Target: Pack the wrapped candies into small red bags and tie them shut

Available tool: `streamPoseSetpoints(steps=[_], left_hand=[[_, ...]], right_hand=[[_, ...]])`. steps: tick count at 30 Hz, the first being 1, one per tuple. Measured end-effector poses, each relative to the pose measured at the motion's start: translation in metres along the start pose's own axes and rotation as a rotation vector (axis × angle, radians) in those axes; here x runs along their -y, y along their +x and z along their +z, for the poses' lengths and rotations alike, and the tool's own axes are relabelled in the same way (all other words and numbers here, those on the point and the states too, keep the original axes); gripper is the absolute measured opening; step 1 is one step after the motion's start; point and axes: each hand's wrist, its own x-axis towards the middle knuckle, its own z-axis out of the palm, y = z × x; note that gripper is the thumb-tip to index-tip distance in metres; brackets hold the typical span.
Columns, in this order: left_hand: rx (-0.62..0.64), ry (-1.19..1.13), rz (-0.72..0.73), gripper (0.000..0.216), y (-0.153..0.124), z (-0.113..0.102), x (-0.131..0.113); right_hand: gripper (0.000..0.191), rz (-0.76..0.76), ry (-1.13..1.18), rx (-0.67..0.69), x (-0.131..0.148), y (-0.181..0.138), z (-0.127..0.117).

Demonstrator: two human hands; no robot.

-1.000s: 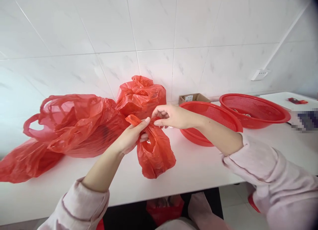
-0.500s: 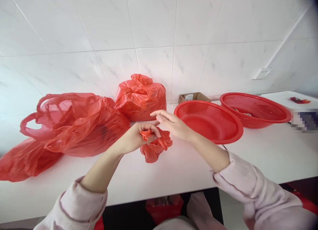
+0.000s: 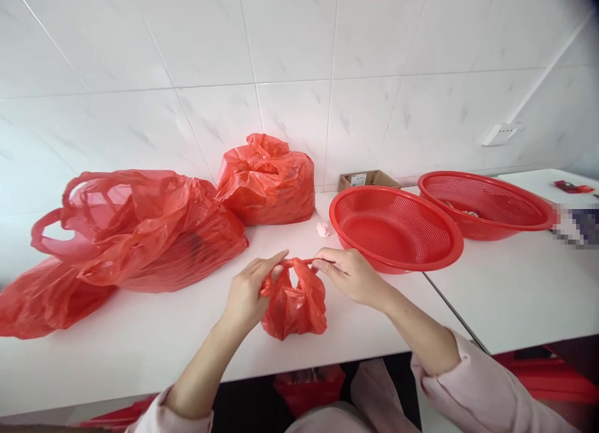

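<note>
A small red plastic bag [image 3: 294, 305] rests bunched on the white counter [image 3: 154, 339] near its front edge. My left hand [image 3: 248, 292] pinches the bag's left top corner. My right hand [image 3: 349, 274] pinches the right end. Between the two hands a twisted strip of the bag is pulled taut. Both hands are closed on the plastic, close together just above the counter.
A large loose red bag [image 3: 140, 230] lies at the left and a stuffed red bag [image 3: 266, 180] stands against the tiled wall. Two red colander baskets [image 3: 397, 227] [image 3: 486, 205] sit to the right, with a small cardboard box [image 3: 367, 178] behind and a white scrap [image 3: 322, 229] nearby.
The small bag hung stretched between raised hands, was crumpled in the left hand, and now sits low on the counter with both hands pulling its top strip apart sideways.
</note>
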Motion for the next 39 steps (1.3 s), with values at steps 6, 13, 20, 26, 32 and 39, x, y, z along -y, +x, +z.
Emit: streamPoseSetpoints(steps=[6,13,20,26,32,39], left_hand=[[-0.077,-0.154,-0.43,0.027,-0.072,-0.001,0.04],[-0.108,-0.255,-0.321,0.05,-0.059,0.054,0.025],[-0.095,0.024,-0.292,0.047,-0.052,0.076,0.05],[-0.066,0.179,-0.309,0.044,-0.07,0.076,0.049],[0.083,0.391,-0.277,0.053,-0.078,0.096,0.035],[0.158,0.427,-0.35,0.061,-0.078,0.1,0.04]], right_hand=[[0.035,0.238,0.054,-0.041,-0.063,-0.048,0.018],[0.029,0.293,0.105,-0.431,-0.06,-0.031,0.09],[0.031,0.264,-0.212,-0.342,-0.087,-0.026,0.107],[0.033,0.275,-0.26,-0.32,-0.094,-0.034,0.075],[0.043,0.215,-0.281,-0.438,-0.065,-0.044,0.108],[0.049,0.045,-0.451,-0.397,-0.104,-0.059,0.132]])
